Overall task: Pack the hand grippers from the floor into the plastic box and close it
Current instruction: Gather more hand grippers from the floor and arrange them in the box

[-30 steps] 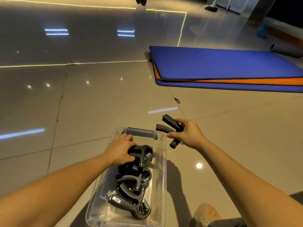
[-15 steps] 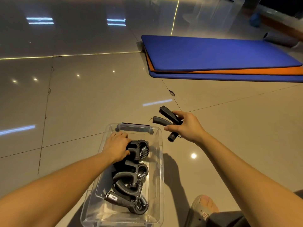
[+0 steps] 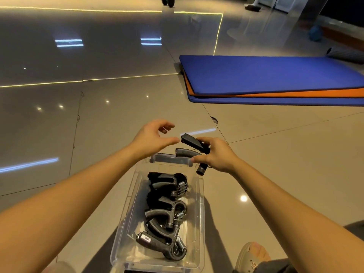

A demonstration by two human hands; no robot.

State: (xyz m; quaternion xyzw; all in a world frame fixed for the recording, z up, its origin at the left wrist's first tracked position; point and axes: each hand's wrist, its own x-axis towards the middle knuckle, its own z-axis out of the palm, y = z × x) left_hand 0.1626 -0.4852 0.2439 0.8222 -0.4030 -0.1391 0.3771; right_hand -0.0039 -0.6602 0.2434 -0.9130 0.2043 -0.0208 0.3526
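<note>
A clear plastic box [image 3: 200,213] stands open on the tiled floor right below me. Three black hand grippers [image 3: 167,211] with steel springs lie stacked inside it. My right hand [image 3: 217,154] holds another black hand gripper [image 3: 192,146] above the box's far end, its two handles pointing left. My left hand [image 3: 152,139] hovers open just left of that gripper, fingers spread, its fingertips almost at the upper handle. A grey latch [image 3: 170,159] sits on the box's far rim.
A blue and orange exercise mat [image 3: 275,79] lies folded on the floor to the far right. My foot in a beige shoe [image 3: 251,257] rests right of the box. A dumbbell [image 3: 167,1] stands far back. Glossy tiles surround the box.
My left hand has come up out of the box and reached toward the gripper in my right hand. The right hand has shifted slightly left over the box's far end.
</note>
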